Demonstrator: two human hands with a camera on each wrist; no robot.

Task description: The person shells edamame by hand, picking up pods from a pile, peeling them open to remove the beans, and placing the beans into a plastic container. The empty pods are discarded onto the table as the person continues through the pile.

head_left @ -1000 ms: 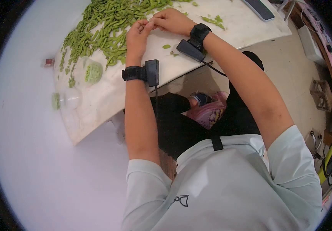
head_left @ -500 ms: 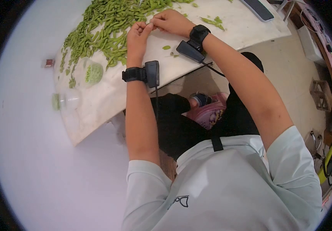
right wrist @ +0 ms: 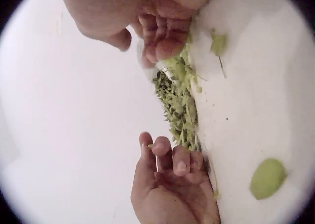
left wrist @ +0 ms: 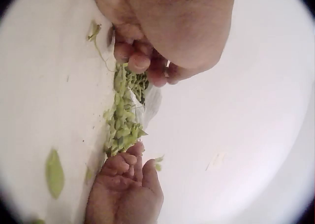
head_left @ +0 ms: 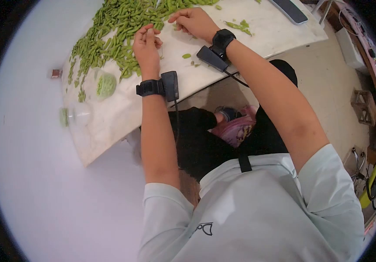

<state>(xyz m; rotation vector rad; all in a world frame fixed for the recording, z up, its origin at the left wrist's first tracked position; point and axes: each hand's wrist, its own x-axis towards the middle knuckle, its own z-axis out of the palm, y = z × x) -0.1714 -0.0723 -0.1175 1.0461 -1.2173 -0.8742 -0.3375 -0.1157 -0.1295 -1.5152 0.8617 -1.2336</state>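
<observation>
In the head view my left hand [head_left: 147, 50] is over the table by the near edge of a pile of green soybean pods [head_left: 122, 26]. Its thumb and index fingertip pinch a small pale green piece [right wrist: 150, 146], mostly hidden by the fingertips. The other fingers curl loosely. To the right, my right hand [head_left: 199, 25] hovers at the pile's edge, fingers loosely bent and thumb apart from them. A small green bit [left wrist: 158, 165] shows just beyond its thumb in the left wrist view.
A clear plastic cup of shelled green beans [head_left: 106, 84] lies left of the left arm, near a second clear cup [head_left: 81, 112]. A single flat pod [head_left: 186, 56] and a sprig of pods [head_left: 240, 27] lie nearer the right arm. A phone [head_left: 290, 11] is at the far right.
My hands, fingertips together before, have come apart. The left has shifted left and slightly down; the right has loosened its pinch and moved slightly left.
</observation>
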